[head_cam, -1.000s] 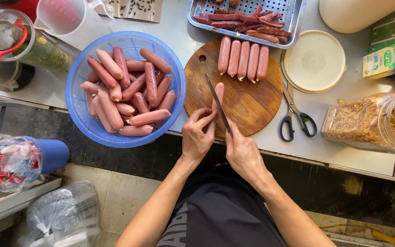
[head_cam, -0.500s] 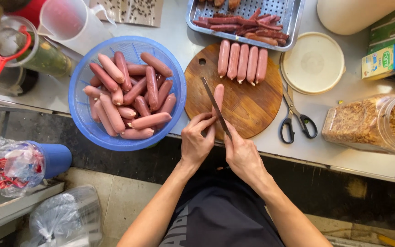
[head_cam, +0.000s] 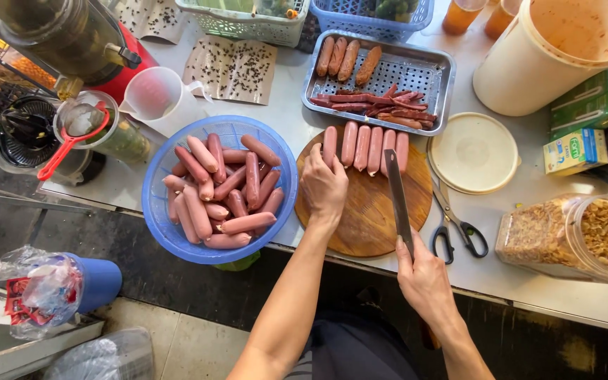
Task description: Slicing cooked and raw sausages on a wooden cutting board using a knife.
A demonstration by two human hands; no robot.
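Observation:
My left hand [head_cam: 323, 184] rests on the round wooden cutting board [head_cam: 360, 225], its fingers closed on a sausage [head_cam: 329, 143] at the left end of a row of peeled sausages [head_cam: 374, 148] along the board's far edge. My right hand [head_cam: 425, 281] grips the handle of a knife [head_cam: 397, 197]; the blade points away from me and lies over the board's right side. A blue plastic basket [head_cam: 155, 204] full of sausages [head_cam: 223, 186] stands left of the board.
A perforated metal tray [head_cam: 431, 70] with sausages and peeled skins sits behind the board. Scissors [head_cam: 455, 225], a cream lid [head_cam: 474, 152], a large cream bucket [head_cam: 550, 60], a clear jar [head_cam: 575, 236], a measuring jug [head_cam: 160, 98] and a small carton [head_cam: 575, 151] crowd the table.
My left hand moved from the board's near edge to the far edge, carrying a sausage to the row. My right hand drew back with the knife. The camera view shifted closer.

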